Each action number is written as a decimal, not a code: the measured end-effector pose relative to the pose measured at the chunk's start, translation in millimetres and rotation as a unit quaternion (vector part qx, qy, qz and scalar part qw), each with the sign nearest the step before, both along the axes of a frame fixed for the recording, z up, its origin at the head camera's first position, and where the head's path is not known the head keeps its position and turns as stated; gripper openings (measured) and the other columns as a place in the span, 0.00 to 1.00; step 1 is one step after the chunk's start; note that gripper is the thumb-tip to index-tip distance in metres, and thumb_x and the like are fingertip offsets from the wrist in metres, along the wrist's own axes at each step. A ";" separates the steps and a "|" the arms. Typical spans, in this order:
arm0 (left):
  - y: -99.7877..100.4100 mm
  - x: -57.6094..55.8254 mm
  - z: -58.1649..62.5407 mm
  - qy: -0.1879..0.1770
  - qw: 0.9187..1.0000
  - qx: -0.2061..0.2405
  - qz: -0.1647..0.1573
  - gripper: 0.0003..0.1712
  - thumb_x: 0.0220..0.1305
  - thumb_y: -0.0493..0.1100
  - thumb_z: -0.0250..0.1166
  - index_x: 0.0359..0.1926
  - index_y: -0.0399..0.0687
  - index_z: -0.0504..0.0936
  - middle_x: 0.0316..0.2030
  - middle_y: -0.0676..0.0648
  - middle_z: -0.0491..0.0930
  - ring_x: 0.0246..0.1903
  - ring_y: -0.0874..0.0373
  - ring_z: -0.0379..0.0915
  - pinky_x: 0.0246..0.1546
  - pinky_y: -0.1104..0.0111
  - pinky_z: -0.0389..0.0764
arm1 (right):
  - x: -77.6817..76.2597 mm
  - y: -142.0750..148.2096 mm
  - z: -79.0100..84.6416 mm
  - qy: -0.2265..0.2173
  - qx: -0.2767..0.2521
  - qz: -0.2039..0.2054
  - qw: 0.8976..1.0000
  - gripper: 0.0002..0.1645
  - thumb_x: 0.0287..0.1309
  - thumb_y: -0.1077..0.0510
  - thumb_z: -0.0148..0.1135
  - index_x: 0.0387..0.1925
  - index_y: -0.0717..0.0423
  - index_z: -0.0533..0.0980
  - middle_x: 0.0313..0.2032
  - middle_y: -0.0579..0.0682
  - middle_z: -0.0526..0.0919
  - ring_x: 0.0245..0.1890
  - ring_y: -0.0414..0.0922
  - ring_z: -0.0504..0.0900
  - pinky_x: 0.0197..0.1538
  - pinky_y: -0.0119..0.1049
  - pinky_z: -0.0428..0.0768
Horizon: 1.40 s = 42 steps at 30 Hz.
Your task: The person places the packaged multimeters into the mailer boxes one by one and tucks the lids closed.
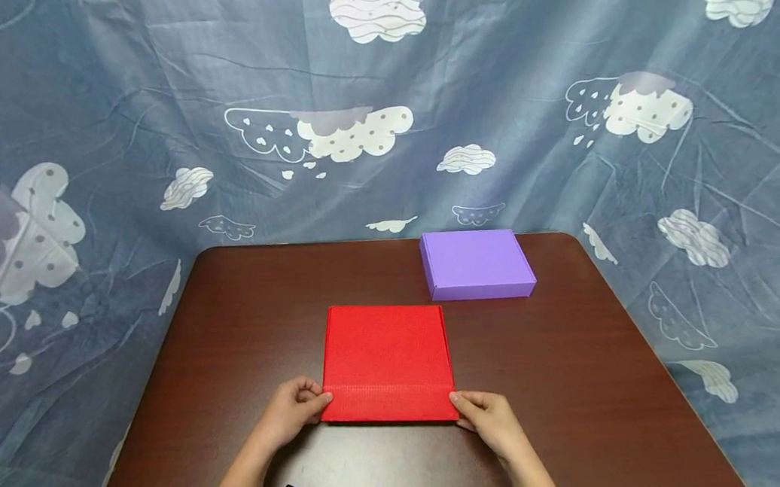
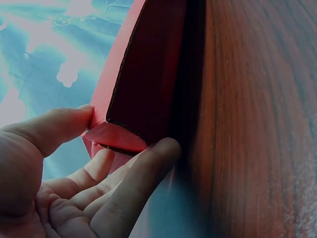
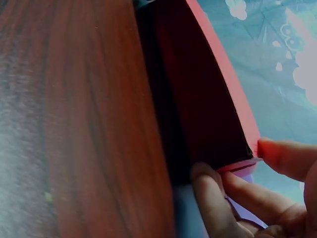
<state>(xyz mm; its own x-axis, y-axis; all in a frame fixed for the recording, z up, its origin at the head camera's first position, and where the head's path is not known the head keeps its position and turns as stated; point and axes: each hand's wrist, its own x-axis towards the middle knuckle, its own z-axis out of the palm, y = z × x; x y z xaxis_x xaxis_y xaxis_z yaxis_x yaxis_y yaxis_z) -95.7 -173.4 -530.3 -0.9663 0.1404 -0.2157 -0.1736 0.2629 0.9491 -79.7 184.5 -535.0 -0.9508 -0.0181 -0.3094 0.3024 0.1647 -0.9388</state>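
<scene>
A red cardboard box (image 1: 389,349) lies at the near middle of the table, its lid panel on top with a crease running across near the front. My left hand (image 1: 293,412) pinches the box's near left corner, thumb on top and fingers at the side and below. In the left wrist view a small red side tab (image 2: 116,138) shows between thumb and fingers, beside the dark inner face of the front flap. At the near right corner, my right hand (image 1: 491,420) pinches the same flap, thumb on its edge. The right wrist view shows the flap's shadowed inside (image 3: 198,94).
A closed purple box (image 1: 480,261) sits at the back of the brown wooden table (image 1: 250,302), behind and right of the red one. Blue cloth with cloud prints (image 1: 374,76) hangs behind the table and along both sides.
</scene>
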 end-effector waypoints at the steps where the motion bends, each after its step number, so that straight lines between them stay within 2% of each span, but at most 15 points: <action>1: 0.5 0.8 0.9 0.000 1.000 0.000 0.001 0.13 0.65 0.37 0.71 0.38 0.31 0.77 0.27 0.45 0.83 0.28 0.56 0.81 0.32 0.61 0.87 | 0.2 1.6 0.8 -0.001 -0.006 0.010 1.000 0.25 0.70 0.58 0.64 0.52 0.81 0.77 0.47 0.64 0.86 0.42 0.45 0.86 0.44 0.37 0.86; 6: 2.6 4.1 3.4 0.002 1.000 -0.004 0.006 0.12 0.65 0.36 0.71 0.38 0.30 0.77 0.27 0.44 0.83 0.28 0.56 0.81 0.30 0.60 0.87 | 0.3 8.3 2.0 -0.006 -0.036 0.045 0.998 0.27 0.72 0.57 0.62 0.53 0.82 0.76 0.48 0.65 0.85 0.43 0.43 0.86 0.46 0.39 0.85; 16: 3.0 4.6 3.8 -0.006 1.000 0.004 0.014 0.13 0.66 0.36 0.70 0.40 0.29 0.76 0.27 0.45 0.83 0.28 0.56 0.81 0.31 0.58 0.87 | 0.0 12.3 1.6 -0.037 -0.099 0.072 0.992 0.28 0.73 0.57 0.58 0.54 0.85 0.73 0.45 0.62 0.86 0.42 0.40 0.86 0.47 0.38 0.85; 19: 2.7 4.8 5.3 -0.010 1.000 0.006 0.013 0.13 0.66 0.37 0.70 0.40 0.29 0.77 0.27 0.45 0.83 0.27 0.56 0.81 0.31 0.59 0.87 | -0.8 12.0 2.3 -0.043 -0.108 0.074 0.990 0.28 0.74 0.56 0.58 0.53 0.85 0.73 0.44 0.62 0.87 0.41 0.42 0.87 0.46 0.39 0.85; 25: 2.3 4.6 6.1 -0.017 1.000 0.011 0.002 0.15 0.67 0.39 0.70 0.41 0.29 0.77 0.27 0.46 0.82 0.27 0.56 0.82 0.32 0.58 0.87 | -3.0 12.5 4.5 -0.069 -0.151 0.085 0.982 0.31 0.75 0.56 0.55 0.57 0.87 0.69 0.46 0.64 0.86 0.42 0.52 0.89 0.49 0.43 0.84; 33: 1.8 3.7 3.9 -0.018 0.999 0.036 -0.022 0.16 0.68 0.40 0.69 0.41 0.28 0.77 0.27 0.45 0.83 0.27 0.56 0.82 0.34 0.58 0.87 | -6.0 14.6 6.5 -0.052 -0.131 0.081 0.987 0.32 0.76 0.55 0.54 0.56 0.88 0.69 0.46 0.66 0.85 0.43 0.52 0.88 0.49 0.43 0.84; 38: 2.1 3.8 2.9 -0.022 0.999 0.032 -0.020 0.17 0.68 0.42 0.70 0.41 0.29 0.77 0.27 0.46 0.82 0.28 0.55 0.82 0.34 0.59 0.87 | -6.3 16.8 1.1 -0.055 -0.142 0.089 0.984 0.32 0.77 0.55 0.53 0.58 0.87 0.67 0.47 0.64 0.85 0.45 0.48 0.87 0.50 0.43 0.84; 42: 2.7 3.9 0.6 -0.019 0.999 0.027 -0.018 0.17 0.67 0.42 0.70 0.40 0.30 0.77 0.26 0.46 0.81 0.28 0.55 0.82 0.33 0.60 0.87 | -6.8 18.2 -2.1 -0.046 -0.124 0.086 0.987 0.32 0.76 0.54 0.55 0.58 0.86 0.69 0.48 0.62 0.85 0.45 0.44 0.86 0.50 0.41 0.84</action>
<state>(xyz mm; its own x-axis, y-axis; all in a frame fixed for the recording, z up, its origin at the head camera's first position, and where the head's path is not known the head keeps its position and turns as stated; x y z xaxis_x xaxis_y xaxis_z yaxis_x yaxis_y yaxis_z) -91.8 -170.7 -529.7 -0.9514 0.1880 -0.2440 -0.2018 0.2182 0.9548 -86.5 202.7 -537.1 -0.8946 -0.2633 -0.3610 0.3767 -0.0099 -0.9263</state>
